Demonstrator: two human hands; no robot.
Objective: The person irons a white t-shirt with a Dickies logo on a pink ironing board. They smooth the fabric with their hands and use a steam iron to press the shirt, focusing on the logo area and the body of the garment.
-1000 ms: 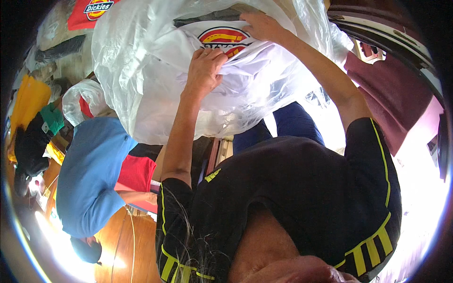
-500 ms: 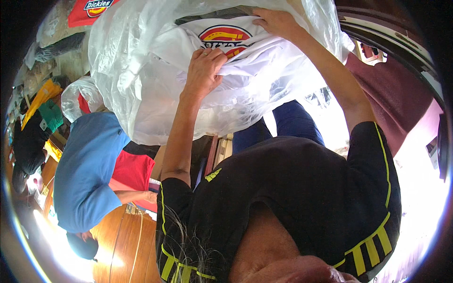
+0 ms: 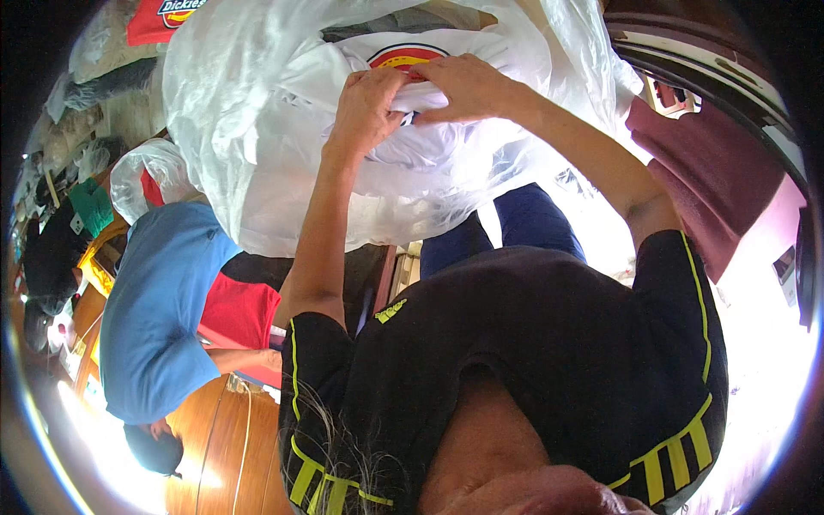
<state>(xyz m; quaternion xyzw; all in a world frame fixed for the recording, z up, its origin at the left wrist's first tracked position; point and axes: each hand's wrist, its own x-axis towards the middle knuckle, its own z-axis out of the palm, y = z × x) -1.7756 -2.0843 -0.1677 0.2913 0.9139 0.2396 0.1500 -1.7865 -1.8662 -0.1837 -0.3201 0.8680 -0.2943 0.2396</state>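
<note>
A white garment with a round red and yellow print lies bunched in the mouth of a large clear plastic bag. My left hand is closed on the garment's cloth beside the print, its fingertips partly hidden in the folds. My right hand reaches in from the right over the print. Its thumb and fingers are apart, and the fingertips come close to those of my left hand; whether they touch the cloth is hard to tell.
At the left a person in a blue shirt bends by red cloth. Behind them stand wrapped bundles and a smaller clear bag. Dark maroon cloth hangs at the right.
My right hand has moved left and down, from the garment's far right edge to beside my left hand, and now covers much of the print. The left hand stays nearly in place.
</note>
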